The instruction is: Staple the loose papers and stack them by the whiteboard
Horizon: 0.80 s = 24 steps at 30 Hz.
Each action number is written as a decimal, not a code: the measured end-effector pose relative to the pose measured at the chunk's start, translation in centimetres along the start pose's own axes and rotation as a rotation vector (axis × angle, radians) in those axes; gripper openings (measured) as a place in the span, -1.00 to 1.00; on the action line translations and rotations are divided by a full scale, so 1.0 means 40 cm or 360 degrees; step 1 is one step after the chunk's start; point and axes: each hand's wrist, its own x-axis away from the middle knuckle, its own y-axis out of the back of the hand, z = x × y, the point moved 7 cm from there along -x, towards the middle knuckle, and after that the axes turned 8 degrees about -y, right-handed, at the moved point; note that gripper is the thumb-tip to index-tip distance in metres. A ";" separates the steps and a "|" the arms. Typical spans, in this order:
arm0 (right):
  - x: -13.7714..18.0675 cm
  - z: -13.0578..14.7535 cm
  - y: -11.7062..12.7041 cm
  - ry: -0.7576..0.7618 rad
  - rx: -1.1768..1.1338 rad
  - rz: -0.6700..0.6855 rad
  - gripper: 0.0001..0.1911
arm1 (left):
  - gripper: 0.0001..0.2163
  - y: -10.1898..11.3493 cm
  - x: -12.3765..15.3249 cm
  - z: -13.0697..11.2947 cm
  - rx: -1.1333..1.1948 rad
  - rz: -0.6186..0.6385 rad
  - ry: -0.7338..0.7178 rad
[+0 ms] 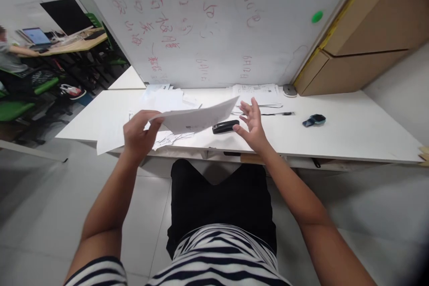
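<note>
Left hand (139, 134) pinching paper (199, 118), its print (188, 128) unreadable, right hand (254, 128) spread beside black stapler (224, 127)

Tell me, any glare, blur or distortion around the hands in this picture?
Head view: left hand and right hand are fairly clear, but print on the held papers is too soft to read. Head view: the desk is so bright that loose white sheets nearly blend in. Head view: the right-hand corners darken, and the lens seems to stretch the edges.
</note>
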 end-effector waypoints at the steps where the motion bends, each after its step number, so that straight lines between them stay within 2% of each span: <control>1: -0.003 0.011 -0.010 -0.0041 -0.0094 0.0076 0.07 | -0.77 -0.014 0.002 -0.014 0.0042 -0.0022 0.0002; 3: -0.005 0.018 -0.018 -0.0155 -0.0253 0.0212 0.05 | -0.76 -0.046 0.009 -0.037 0.0142 -0.0105 0.0062; 6: 0.008 0.006 -0.007 -0.0298 -0.0438 0.0270 -0.12 | -0.71 -0.122 0.030 -0.050 0.0347 -0.0189 0.0373; 9: 0.027 -0.020 0.023 -0.0392 -0.0504 0.0187 -0.34 | -0.68 -0.223 0.049 -0.066 0.0621 -0.0195 0.0727; 12: 0.046 -0.050 0.068 -0.0522 -0.0404 0.0015 -0.52 | -0.67 -0.308 0.056 -0.090 0.0894 -0.0221 0.0932; 15: 0.060 -0.058 0.120 -0.0552 -0.0236 -0.0233 -0.55 | -0.66 -0.364 0.058 -0.109 0.1158 -0.0264 0.0974; 19: 0.073 -0.057 0.154 -0.0494 -0.0181 -0.0526 -0.55 | -0.63 -0.411 0.061 -0.139 0.1611 -0.0179 0.0789; 22: 0.079 -0.077 0.147 -0.0487 -0.0154 -0.0640 -0.54 | -0.57 -0.423 0.082 -0.140 0.1577 -0.0104 0.0788; 24: 0.080 -0.098 0.128 -0.0489 -0.0115 -0.0596 -0.53 | -0.59 -0.427 0.102 -0.133 0.1487 -0.0081 0.0843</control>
